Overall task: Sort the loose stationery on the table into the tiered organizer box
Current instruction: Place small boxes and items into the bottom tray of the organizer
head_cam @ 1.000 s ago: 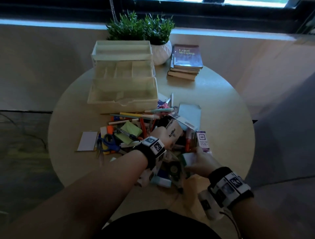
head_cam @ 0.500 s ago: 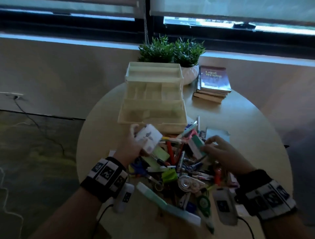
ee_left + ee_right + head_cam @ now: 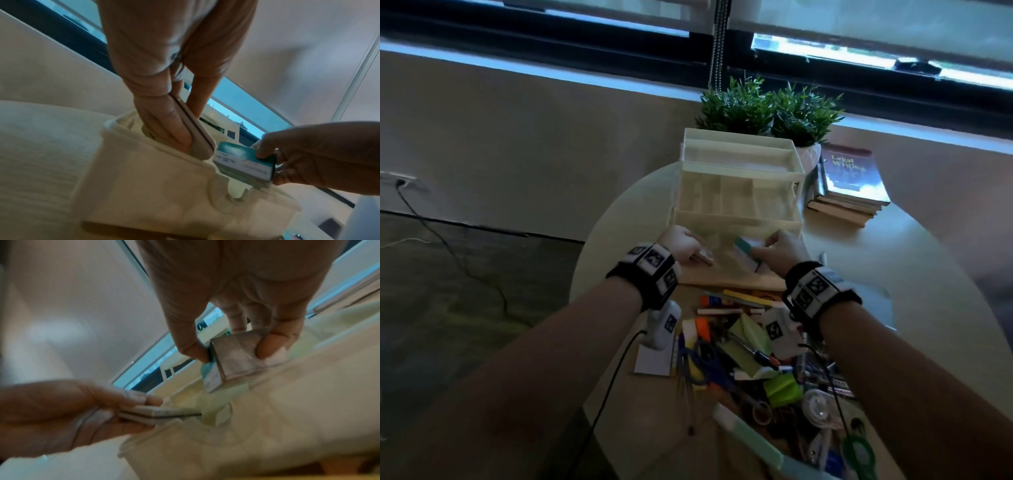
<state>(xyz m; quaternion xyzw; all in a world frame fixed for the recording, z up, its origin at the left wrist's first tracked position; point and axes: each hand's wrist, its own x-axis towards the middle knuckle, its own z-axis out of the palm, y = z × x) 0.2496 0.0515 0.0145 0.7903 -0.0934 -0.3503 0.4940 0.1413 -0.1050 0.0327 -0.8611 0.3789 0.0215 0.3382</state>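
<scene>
The cream tiered organizer box [image 3: 739, 164] stands open at the far middle of the round table. My left hand [image 3: 693, 251] pinches a flat pale box [image 3: 705, 257] and holds it inside the left end of the lowest tier [image 3: 144, 162]. In the left wrist view the flat pale box [image 3: 197, 129] stands on edge, gripped by my left hand [image 3: 191, 129]. My right hand [image 3: 760, 251] pinches a small teal-and-white box [image 3: 745, 248] over the middle of that tier. The right wrist view shows my right hand [image 3: 232, 350] on that box [image 3: 236, 360].
A pile of loose stationery [image 3: 750, 353] with pens, scissors, sticky notes and tape lies under my forearms. A white card [image 3: 652, 363] lies left of it. A potted plant [image 3: 770, 109] and stacked books [image 3: 849, 181] sit behind and right of the organizer.
Both hands have lifted away from the pile and moved forward to the organizer's lowest tier, each carrying its box. The head view has swung upward and left.
</scene>
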